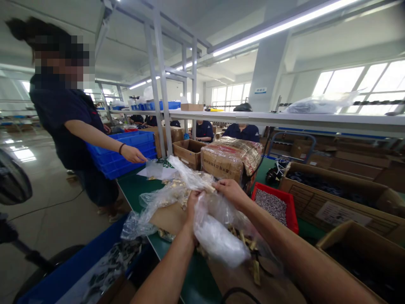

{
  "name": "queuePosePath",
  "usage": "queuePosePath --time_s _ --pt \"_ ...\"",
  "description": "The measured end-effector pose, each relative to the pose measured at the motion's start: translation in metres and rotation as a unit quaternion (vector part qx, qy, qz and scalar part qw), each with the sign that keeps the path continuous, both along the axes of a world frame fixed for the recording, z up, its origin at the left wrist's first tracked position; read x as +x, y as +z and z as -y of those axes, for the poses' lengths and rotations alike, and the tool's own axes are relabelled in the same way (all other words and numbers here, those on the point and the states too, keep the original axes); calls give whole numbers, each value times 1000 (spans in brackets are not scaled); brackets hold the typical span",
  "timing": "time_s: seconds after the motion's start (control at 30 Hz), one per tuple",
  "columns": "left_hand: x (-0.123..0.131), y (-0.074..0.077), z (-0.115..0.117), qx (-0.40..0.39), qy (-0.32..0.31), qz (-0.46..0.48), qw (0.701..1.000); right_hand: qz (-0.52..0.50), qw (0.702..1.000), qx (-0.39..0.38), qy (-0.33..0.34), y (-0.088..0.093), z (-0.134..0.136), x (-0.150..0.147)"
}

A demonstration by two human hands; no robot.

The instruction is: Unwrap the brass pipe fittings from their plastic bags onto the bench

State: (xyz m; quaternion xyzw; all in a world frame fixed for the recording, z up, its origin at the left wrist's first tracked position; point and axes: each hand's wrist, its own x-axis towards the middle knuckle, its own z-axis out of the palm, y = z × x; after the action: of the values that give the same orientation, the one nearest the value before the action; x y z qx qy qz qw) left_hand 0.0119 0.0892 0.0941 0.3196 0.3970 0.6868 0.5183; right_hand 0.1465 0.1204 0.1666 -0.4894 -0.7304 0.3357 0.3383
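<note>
Over the green table [202,278], my left hand [191,207] is closed on a crumpled clear plastic bag [218,240]. Close by on the right, my right hand [230,192] pinches the same bag near its gathered upper part. The bag's lower end bulges toward me. Brass-coloured metal pieces [256,270] lie below it, partly behind plastic. More such pieces [180,188] are heaped beyond my left hand, amid loose plastic film [139,223] and a flap of brown cardboard [171,219]. My fingertips are partly hidden by the plastic.
At the left a co-worker [66,109] reaches over the table holding a small clear bag [154,169]. A red tray [292,215] of small metal parts, cardboard boxes [335,215] and a taped carton [221,162] surround the work. Blue crates [123,154] and a blue bin [63,276] stand left.
</note>
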Motion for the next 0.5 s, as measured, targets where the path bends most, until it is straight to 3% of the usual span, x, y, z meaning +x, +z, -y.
queuePosePath --time_s 0.07,0.17,0.33,0.5 --pt "2 -6 1 -5 -13 -6 1000 137 984 107 -30 7 -7 7" --pt "1 -19 5 -35 -35 -19 999 311 922 225 -53 20 -13 15" --pt "-19 -28 19 -83 -49 -66 993 368 886 271 -72 39 -25 25" --pt "-39 -14 27 -58 -51 -144 987 414 873 257 4 27 -47 31"
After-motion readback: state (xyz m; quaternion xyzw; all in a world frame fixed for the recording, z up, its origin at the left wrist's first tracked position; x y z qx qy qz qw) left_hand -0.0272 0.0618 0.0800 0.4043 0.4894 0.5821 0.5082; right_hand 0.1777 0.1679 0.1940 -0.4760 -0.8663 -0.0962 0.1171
